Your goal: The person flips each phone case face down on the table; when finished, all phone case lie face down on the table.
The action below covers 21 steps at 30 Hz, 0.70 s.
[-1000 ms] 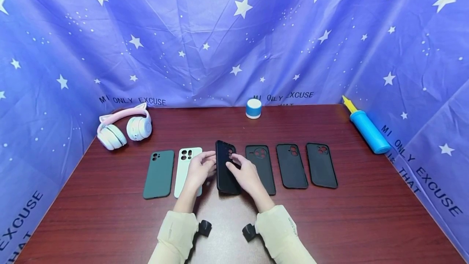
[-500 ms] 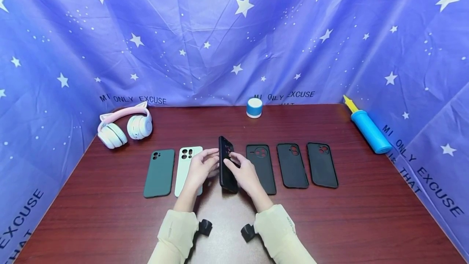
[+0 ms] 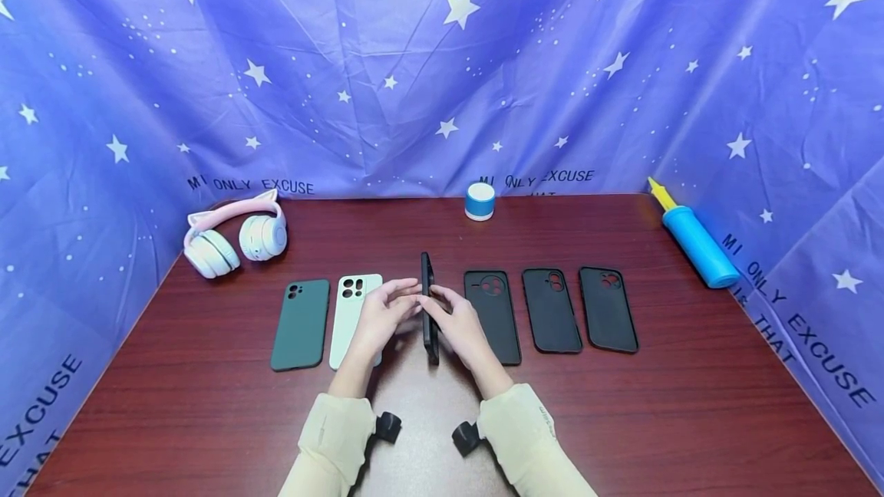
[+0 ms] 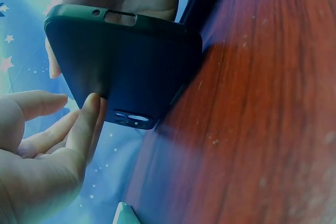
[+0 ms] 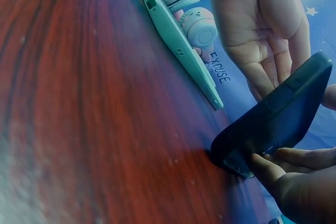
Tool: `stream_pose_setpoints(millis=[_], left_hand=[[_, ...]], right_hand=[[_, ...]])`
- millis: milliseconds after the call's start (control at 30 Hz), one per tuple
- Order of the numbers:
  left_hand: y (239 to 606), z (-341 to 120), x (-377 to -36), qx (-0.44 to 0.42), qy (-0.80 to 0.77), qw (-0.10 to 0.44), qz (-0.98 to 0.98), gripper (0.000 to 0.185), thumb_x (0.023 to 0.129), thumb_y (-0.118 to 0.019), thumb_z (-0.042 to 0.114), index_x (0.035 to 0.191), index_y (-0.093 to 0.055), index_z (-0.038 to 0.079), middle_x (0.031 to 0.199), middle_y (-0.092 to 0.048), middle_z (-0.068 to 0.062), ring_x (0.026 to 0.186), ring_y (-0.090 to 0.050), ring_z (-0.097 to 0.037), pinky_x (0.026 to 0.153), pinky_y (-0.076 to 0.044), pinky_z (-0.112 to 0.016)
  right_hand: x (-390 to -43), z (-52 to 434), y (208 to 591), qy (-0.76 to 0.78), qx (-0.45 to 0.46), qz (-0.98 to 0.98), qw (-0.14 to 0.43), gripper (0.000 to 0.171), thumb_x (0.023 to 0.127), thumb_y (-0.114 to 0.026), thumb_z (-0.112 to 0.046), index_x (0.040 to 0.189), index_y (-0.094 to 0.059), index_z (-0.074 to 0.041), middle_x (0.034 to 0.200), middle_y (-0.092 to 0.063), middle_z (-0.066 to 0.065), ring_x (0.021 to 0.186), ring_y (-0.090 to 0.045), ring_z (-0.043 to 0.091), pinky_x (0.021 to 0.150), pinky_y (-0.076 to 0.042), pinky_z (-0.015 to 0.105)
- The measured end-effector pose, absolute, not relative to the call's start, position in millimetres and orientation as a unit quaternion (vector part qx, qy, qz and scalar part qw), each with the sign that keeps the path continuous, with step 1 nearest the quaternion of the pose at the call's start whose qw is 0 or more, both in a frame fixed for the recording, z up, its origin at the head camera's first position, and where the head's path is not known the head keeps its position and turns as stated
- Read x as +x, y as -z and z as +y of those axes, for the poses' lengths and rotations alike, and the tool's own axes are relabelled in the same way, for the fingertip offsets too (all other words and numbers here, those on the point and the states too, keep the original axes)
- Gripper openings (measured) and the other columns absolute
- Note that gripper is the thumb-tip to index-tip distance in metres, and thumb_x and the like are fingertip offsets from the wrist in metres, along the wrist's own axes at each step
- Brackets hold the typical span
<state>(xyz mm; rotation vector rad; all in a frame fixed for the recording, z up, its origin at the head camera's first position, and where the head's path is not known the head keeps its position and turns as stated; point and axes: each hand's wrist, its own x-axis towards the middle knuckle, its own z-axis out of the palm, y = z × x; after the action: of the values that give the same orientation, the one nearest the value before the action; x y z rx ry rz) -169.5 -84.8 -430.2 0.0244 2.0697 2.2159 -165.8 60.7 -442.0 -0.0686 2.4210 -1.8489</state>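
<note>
A black phone case (image 3: 429, 307) stands on its long edge on the dark red table (image 3: 621, 420), between my two hands. My right hand (image 3: 457, 322) grips it from the right, fingers curled under its edge (image 5: 283, 174). My left hand (image 3: 387, 311) is beside it with relaxed fingers, one fingertip (image 4: 92, 103) touching the case's back (image 4: 126, 66). In the right wrist view the case (image 5: 273, 124) tilts up from the table with the left palm (image 5: 262, 30) behind it.
A dark green case (image 3: 300, 324) and a mint case (image 3: 351, 305) lie to the left. Three black cases (image 3: 492, 314) (image 3: 550, 310) (image 3: 608, 308) lie to the right. Pink headphones (image 3: 235, 240), a small blue speaker (image 3: 479, 201) and a blue pump (image 3: 694, 242) sit further back.
The black case has been turned from lying nearly flat up onto its edge, so it now shows edge-on. Both hands stayed at it.
</note>
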Motion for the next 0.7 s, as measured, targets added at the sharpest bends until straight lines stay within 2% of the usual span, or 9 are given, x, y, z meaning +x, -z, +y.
stream_pose_setpoints(millis=[100, 200, 400, 700], left_hand=[[430.2, -85.0, -169.2, 0.006, -0.729, 0.058, 0.682, 0.039, 0.092, -0.053, -0.006, 0.13, -0.051, -0.012, 0.126, -0.058, -0.032, 0.085, -0.065, 0.004, 0.083, -0.057, -0.019], [430.2, -85.4, -168.6, 0.001, -0.726, 0.063, 0.685, 0.038, 0.093, -0.054, -0.004, 0.13, -0.052, -0.011, 0.126, -0.059, -0.031, 0.086, -0.065, 0.002, 0.085, -0.058, -0.024], [432.8, -85.5, -168.4, 0.0, -0.705, 0.057, 0.707, 0.037, 0.091, -0.056, -0.006, 0.127, -0.053, -0.013, 0.121, -0.061, -0.033, 0.096, -0.068, -0.013, 0.091, -0.057, -0.038], [436.4, -85.0, -168.8, -0.009, -0.658, 0.056, 0.751, 0.036, 0.089, -0.06, -0.003, 0.124, -0.057, -0.012, 0.118, -0.064, -0.03, 0.108, -0.066, -0.034, 0.088, -0.058, -0.034]], right_hand=[[-165.6, 60.1, 442.2, 0.619, -0.023, 0.783, 0.049, 0.054, 0.095, -0.06, -0.034, 0.135, -0.053, 0.0, 0.128, -0.063, 0.019, 0.123, -0.059, 0.028, 0.105, -0.048, 0.043], [-165.4, 59.5, 442.7, 0.631, -0.023, 0.774, 0.052, 0.052, 0.096, -0.06, -0.031, 0.135, -0.053, 0.002, 0.128, -0.063, 0.02, 0.121, -0.059, 0.029, 0.103, -0.049, 0.042], [-165.5, 59.2, 442.4, 0.655, -0.017, 0.753, 0.063, 0.048, 0.097, -0.057, -0.026, 0.135, -0.053, 0.003, 0.127, -0.063, 0.022, 0.117, -0.061, 0.024, 0.098, -0.053, 0.036], [-167.9, 60.5, 443.6, 0.722, -0.015, 0.687, 0.081, 0.045, 0.097, -0.054, -0.015, 0.135, -0.049, 0.009, 0.13, -0.059, 0.028, 0.108, -0.064, 0.018, 0.095, -0.055, 0.034]])
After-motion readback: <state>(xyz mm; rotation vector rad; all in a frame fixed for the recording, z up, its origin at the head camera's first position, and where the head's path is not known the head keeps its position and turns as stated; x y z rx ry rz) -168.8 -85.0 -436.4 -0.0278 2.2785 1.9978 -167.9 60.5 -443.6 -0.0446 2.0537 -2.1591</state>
